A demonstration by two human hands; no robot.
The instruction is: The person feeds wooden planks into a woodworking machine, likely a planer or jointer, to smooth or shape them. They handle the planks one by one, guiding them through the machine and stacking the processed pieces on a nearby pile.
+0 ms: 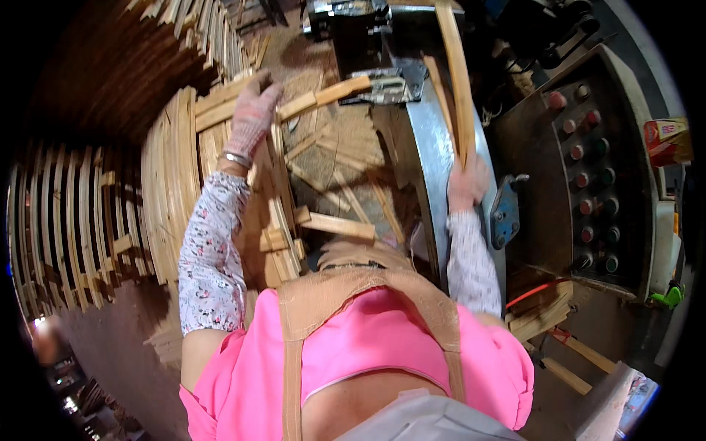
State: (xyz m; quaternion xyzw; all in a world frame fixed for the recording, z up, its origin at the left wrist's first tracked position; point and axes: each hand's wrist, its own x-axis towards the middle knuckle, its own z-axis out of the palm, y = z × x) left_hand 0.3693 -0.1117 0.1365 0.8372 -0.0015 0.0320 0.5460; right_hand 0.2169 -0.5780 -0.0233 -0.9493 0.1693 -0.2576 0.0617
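My left hand [254,110], in a pale pink glove, is curled over the end of a wooden strip [220,110] on top of a stack of strips [173,151]. Its fingertips are partly hidden. Just right of it, a short wooden piece [342,90] reaches to a metal clamp [387,84] on the machine. My right hand [468,184], gloved alike, is closed around the near end of a long wooden strip [457,81]. That strip runs away from me over the curved metal table [434,147]. A thinner strip [439,92] lies beside it.
A control panel [551,169] with red and green buttons stands at the right. Loose wood pieces [342,226] and offcuts lie between the stack and the machine. Slatted stacks [70,220] rise at the left. More boards [544,312] lie low on the right.
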